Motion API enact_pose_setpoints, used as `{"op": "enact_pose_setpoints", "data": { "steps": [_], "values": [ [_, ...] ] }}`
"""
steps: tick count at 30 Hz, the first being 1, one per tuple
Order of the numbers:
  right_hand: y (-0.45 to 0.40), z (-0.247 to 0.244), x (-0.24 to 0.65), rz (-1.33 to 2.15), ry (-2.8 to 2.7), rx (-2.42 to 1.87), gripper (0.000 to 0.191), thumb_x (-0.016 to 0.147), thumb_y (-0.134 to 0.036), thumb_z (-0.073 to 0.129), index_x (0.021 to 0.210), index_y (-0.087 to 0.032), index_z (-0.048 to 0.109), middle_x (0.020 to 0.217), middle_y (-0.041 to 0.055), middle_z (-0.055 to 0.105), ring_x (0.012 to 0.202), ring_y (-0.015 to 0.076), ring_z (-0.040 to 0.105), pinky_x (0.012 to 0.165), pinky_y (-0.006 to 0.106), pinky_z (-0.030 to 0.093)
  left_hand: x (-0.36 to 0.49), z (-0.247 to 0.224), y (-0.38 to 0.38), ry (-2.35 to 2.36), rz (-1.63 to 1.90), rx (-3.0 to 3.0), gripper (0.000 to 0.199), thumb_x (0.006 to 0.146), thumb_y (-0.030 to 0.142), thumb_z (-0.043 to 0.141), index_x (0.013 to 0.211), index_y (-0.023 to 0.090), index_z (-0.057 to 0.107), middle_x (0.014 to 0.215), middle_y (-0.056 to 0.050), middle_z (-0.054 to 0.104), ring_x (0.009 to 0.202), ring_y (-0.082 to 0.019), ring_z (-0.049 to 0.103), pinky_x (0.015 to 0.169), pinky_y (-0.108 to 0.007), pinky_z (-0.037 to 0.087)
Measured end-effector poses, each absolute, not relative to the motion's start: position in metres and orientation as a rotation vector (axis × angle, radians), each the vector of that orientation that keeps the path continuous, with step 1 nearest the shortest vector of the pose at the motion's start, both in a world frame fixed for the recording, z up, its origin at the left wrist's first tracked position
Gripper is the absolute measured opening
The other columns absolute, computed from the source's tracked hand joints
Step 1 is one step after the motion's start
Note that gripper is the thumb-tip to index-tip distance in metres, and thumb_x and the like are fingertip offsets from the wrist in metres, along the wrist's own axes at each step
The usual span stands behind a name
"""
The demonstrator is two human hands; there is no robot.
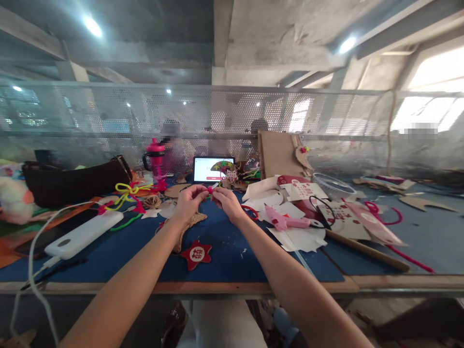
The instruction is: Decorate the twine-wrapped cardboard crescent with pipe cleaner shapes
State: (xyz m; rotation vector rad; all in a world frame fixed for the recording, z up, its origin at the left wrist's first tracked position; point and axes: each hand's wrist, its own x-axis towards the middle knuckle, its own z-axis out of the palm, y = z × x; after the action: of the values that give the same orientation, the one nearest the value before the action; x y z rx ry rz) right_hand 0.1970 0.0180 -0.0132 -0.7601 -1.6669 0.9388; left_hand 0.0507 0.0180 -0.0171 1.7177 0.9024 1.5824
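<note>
Both hands meet above the middle of the blue mat (232, 258). My left hand (189, 202) pinches a small pink piece (210, 190) from the left. My right hand (228, 200) closes on the same piece from the right, and a short white bit sticks up beside its fingertips. Behind my left wrist lies a brown crescent (197, 220), partly hidden by the forearm. A red star (196, 254) with a pale round label rests flat between my forearms.
A pink glue gun (286, 220) lies on white paper scraps at the right, beside a cardboard tube (366, 249). At the left are a white power bank (83, 234) and cable. Behind stand a lit tablet (203, 169) and a pink bottle (155, 162).
</note>
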Motion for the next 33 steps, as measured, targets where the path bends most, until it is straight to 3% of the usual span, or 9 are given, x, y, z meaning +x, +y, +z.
{"op": "enact_pose_setpoints", "data": {
  "steps": [5, 11, 14, 22, 26, 33],
  "values": [
    [0.012, -0.008, 0.2, 1.515, -1.481, -0.596, 0.024, 0.079, -0.031, 0.046, 0.059, -0.018, 0.046, 0.041, -0.0074, 0.025, 0.039, 0.0071, 0.02, 0.041, 0.022, 0.017, 0.047, -0.013, 0.016, 0.794, 1.505, 1.812, 0.022, 0.077, 0.037, 0.063, 0.082, 0.015, 0.064, 0.069, -0.001, 0.059, 0.059, -0.01, 0.047, 0.054, -0.022, 0.036],
    [0.011, -0.003, 0.209, 1.831, -1.483, -0.556, 0.019, 0.081, -0.03, 0.043, 0.066, -0.019, 0.043, 0.039, -0.01, 0.019, 0.039, 0.0073, 0.011, 0.039, 0.021, 0.013, 0.045, -0.01, 0.013, 0.758, 1.462, 1.86, 0.022, 0.077, 0.036, 0.063, 0.082, 0.015, 0.063, 0.072, -0.003, 0.062, 0.063, -0.011, 0.049, 0.057, -0.022, 0.038],
    [0.014, -0.006, 0.206, 1.551, -1.553, -0.681, 0.02, 0.082, -0.036, 0.048, 0.07, -0.02, 0.043, 0.043, -0.0096, 0.027, 0.039, 0.0064, 0.019, 0.04, 0.02, 0.016, 0.046, -0.013, 0.017, 0.826, 1.526, 1.839, 0.023, 0.075, 0.037, 0.064, 0.082, 0.015, 0.062, 0.072, -0.003, 0.061, 0.065, -0.013, 0.053, 0.059, -0.023, 0.04],
    [0.017, -0.017, 0.198, 0.16, -1.791, -1.08, 0.011, 0.085, -0.03, 0.047, 0.083, -0.02, 0.053, 0.062, 0.0007, 0.059, 0.055, 0.0148, 0.053, 0.055, 0.023, 0.031, 0.048, -0.023, 0.026, 1.054, 1.635, 1.891, 0.021, 0.075, 0.036, 0.062, 0.081, 0.016, 0.062, 0.073, -0.002, 0.063, 0.069, -0.015, 0.057, 0.065, -0.026, 0.043],
    [0.013, -0.015, 0.199, -0.032, -1.899, -1.103, 0.021, 0.089, -0.031, 0.04, 0.094, -0.019, 0.058, 0.074, 0.0054, 0.066, 0.067, 0.0189, 0.061, 0.061, 0.024, 0.035, 0.047, -0.021, 0.024, 1.081, 1.664, 1.928, 0.022, 0.076, 0.038, 0.061, 0.081, 0.016, 0.062, 0.072, -0.002, 0.063, 0.067, -0.015, 0.056, 0.064, -0.026, 0.043],
    [0.014, -0.014, 0.203, -0.007, -1.938, -1.039, 0.024, 0.088, -0.035, 0.045, 0.098, -0.02, 0.061, 0.062, 0.001, 0.064, 0.057, 0.0163, 0.057, 0.058, 0.022, 0.035, 0.046, -0.02, 0.023, 1.052, 1.647, 1.94, 0.019, 0.077, 0.035, 0.06, 0.081, 0.016, 0.062, 0.07, -0.002, 0.062, 0.064, -0.014, 0.054, 0.061, -0.024, 0.042]
  ]
}}
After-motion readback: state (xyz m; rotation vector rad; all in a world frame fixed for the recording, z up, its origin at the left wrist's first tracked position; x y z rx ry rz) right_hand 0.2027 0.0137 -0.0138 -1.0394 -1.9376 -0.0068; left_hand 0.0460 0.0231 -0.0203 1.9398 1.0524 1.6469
